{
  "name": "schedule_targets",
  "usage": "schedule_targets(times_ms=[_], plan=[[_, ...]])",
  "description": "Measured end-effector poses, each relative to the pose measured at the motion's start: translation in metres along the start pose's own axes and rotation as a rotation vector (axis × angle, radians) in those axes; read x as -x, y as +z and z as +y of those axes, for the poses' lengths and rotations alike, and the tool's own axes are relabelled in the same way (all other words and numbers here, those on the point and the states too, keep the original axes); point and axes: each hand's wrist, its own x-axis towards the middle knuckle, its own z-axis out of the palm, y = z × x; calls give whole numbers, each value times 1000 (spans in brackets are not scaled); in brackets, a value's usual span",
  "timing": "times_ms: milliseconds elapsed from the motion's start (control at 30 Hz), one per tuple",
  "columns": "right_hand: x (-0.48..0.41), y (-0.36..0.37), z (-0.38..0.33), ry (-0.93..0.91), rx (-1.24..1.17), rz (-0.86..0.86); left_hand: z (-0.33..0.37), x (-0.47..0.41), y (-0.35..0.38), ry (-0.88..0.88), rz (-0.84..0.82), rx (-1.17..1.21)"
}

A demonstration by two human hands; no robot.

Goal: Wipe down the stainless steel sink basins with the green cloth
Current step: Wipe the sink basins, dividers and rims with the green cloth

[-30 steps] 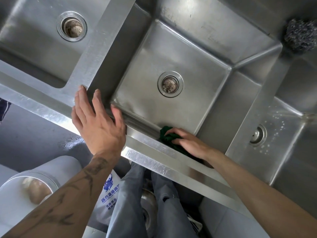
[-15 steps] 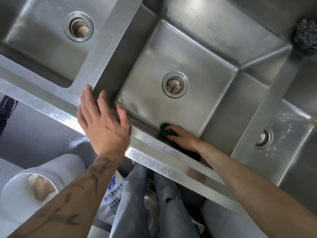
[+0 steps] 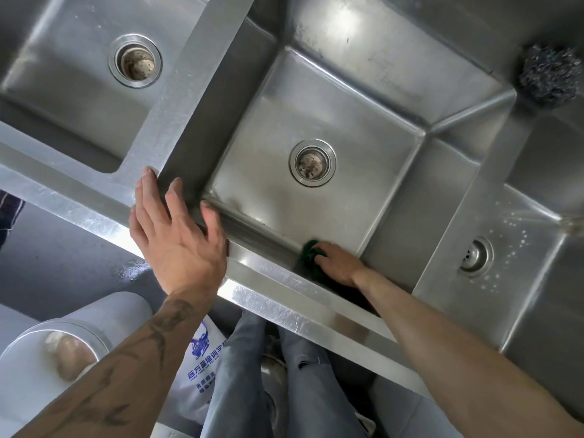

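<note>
A stainless steel sink unit has three basins: left [image 3: 72,99], middle [image 3: 373,128] and right [image 3: 524,279]. My right hand [image 3: 339,263] is down inside the middle basin, pressing the dark green cloth [image 3: 311,255] against the near wall where it meets the floor. Most of the cloth is hidden under the fingers and the front rim. My left hand [image 3: 180,241] lies flat with fingers spread on the front rim [image 3: 94,213], at the divider between the left and middle basins. It holds nothing.
Each basin has a round drain; the middle one [image 3: 312,162] sits far from the cloth. A steel wool scourer [image 3: 551,75] rests on the far right ledge. Water runs into the right basin from a spout [image 3: 568,221]. Below the rim are a white bucket [image 3: 72,339], a printed bag [image 3: 202,358] and my legs.
My right hand has slid the cloth lower along the near wall to the floor edge of the middle basin. The view has shifted slightly; my left hand stays on the rim.
</note>
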Motion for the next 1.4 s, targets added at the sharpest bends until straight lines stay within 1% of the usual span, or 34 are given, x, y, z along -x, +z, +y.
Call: schedule_targets(times_ms=[67, 133, 300, 333, 400, 467, 567, 633, 667, 733, 800, 867, 933, 967, 1033, 1067, 1100, 1167, 1233, 1267, 1333, 1400], plan=[[4, -2, -2, -26, -21, 17, -2, -1, 2, 7, 16, 7], [25, -5, -6, -70, -98, 36, -3, 0, 2, 18, 12, 22], [85, -13, -23, -179, -325, 51, 0, 4, -3, 38, -64, 2], [94, -15, -27, -198, -382, 69, 0, 5, -6, 76, -76, -14], [104, -19, -35, -230, -502, 111, 4, 7, -8, 213, -117, -24], [108, -21, -43, -244, -610, 169, 20, 10, -8, 340, -257, 7], [107, -18, -53, -251, -783, 305, 59, 22, -4, 402, -532, 157], [106, -17, -58, -268, -911, 413, 81, 27, 3, 336, -685, 337], [105, -17, -61, -267, -978, 459, 90, 28, 7, 250, -763, 443], [103, -18, -67, -243, -1091, 543, 109, 25, 15, 22, -924, 641], [102, -19, -70, -199, -1190, 574, 125, 22, 21, -167, -1044, 781], [105, -19, -71, -154, -1250, 564, 133, 25, 27, -238, -1143, 839], [112, -18, -68, -109, -1202, 602, 137, 28, 36, -260, -1241, 869], [115, -15, -63, -68, -1120, 646, 140, 30, 41, -255, -1282, 877], [126, -5, -52, 7, -940, 735, 149, 34, 52, -196, -1333, 846], [132, 0, -46, 24, -897, 794, 154, 37, 58, -164, -1325, 816], [139, 6, -39, 17, -891, 881, 159, 40, 66, -134, -1298, 778], [151, 13, -22, -7, -840, 1121, 165, 50, 85, -88, -1243, 697], [154, 16, -2, -1, -719, 1330, 168, 64, 105, -60, -1215, 633], [153, 16, 8, 13, -667, 1404, 169, 71, 112, -48, -1211, 605], [145, 12, 27, 58, -581, 1466, 171, 86, 131, -1, -1213, 520], [135, 6, 43, 83, -539, 1420, 174, 98, 147, 92, -1218, 347]])
